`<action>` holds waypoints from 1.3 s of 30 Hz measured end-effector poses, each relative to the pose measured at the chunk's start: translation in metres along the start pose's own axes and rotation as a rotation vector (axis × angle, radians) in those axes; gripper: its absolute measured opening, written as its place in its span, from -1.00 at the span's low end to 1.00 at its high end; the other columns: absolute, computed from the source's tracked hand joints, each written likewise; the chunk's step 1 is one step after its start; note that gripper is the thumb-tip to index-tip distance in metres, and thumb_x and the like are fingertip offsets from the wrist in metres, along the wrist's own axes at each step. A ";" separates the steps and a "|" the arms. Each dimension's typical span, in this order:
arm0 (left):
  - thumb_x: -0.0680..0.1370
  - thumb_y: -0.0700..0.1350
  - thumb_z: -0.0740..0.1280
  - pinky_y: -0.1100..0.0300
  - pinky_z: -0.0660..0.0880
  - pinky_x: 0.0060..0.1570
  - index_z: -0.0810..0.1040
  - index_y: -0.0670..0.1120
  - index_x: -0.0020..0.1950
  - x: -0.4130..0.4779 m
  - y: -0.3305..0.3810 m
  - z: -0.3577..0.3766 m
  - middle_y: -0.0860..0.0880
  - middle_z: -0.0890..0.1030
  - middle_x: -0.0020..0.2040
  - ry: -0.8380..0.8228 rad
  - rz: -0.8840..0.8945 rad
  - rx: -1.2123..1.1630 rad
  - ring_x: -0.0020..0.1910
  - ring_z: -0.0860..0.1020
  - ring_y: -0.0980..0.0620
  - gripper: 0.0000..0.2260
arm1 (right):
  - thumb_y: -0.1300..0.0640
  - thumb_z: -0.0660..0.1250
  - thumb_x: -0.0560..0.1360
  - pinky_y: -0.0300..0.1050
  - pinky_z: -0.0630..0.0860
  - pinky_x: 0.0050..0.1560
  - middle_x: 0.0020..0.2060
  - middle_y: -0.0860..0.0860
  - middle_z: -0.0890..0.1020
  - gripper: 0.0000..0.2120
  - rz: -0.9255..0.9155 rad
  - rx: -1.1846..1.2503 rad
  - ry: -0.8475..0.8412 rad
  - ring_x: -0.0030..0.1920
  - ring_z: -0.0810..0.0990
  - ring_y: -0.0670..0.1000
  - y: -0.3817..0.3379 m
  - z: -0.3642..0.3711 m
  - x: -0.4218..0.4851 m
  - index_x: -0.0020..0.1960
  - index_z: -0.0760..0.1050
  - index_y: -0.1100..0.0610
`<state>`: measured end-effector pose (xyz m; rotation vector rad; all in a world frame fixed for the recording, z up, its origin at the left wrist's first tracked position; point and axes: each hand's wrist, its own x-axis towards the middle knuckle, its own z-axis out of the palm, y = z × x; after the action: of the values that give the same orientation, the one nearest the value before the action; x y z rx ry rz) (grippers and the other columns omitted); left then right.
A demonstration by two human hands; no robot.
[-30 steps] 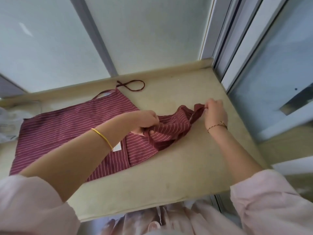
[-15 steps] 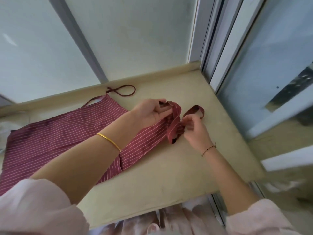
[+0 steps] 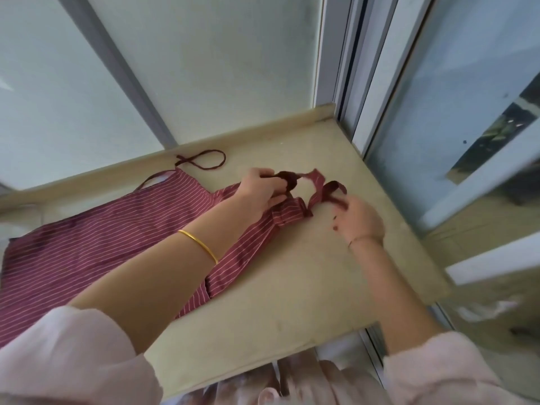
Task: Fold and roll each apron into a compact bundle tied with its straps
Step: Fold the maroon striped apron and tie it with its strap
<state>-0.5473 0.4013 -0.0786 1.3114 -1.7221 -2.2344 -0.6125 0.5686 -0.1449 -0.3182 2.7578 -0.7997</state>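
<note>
A red apron [image 3: 87, 249] with thin white stripes lies spread on the tan desk [image 3: 292, 287], and its narrow top end is bunched up near the two hands. The left hand [image 3: 260, 191], with a gold bangle [image 3: 198, 247] on its arm, holds a dark bunch of the strap [image 3: 317, 181] just above the cloth, and the right hand [image 3: 361, 220] pinches another bit of it in its fingers [image 3: 342, 204], a little to the right. A thin cord [image 3: 204, 162] lies in a loop on the desk by the back edge, close to the big windows [image 3: 233, 68], and pink sleeves [image 3: 73, 361] show at the bottom.
</note>
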 end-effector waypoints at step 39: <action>0.53 -0.26 0.35 0.11 0.59 0.05 0.39 -0.13 -0.16 -0.003 -0.029 -0.044 -0.07 0.53 0.05 -0.765 0.017 1.113 -0.04 0.62 0.01 -0.84 | 0.17 0.22 0.59 -0.21 0.58 -0.44 -0.22 0.15 0.66 -0.85 0.530 1.379 -0.562 -0.32 0.68 0.02 -0.011 -0.015 0.005 0.08 0.46 0.24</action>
<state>-0.5050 0.3800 -0.1020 0.3372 -3.4905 -1.8280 -0.6197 0.5653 -0.1270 0.3872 1.2066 -1.7783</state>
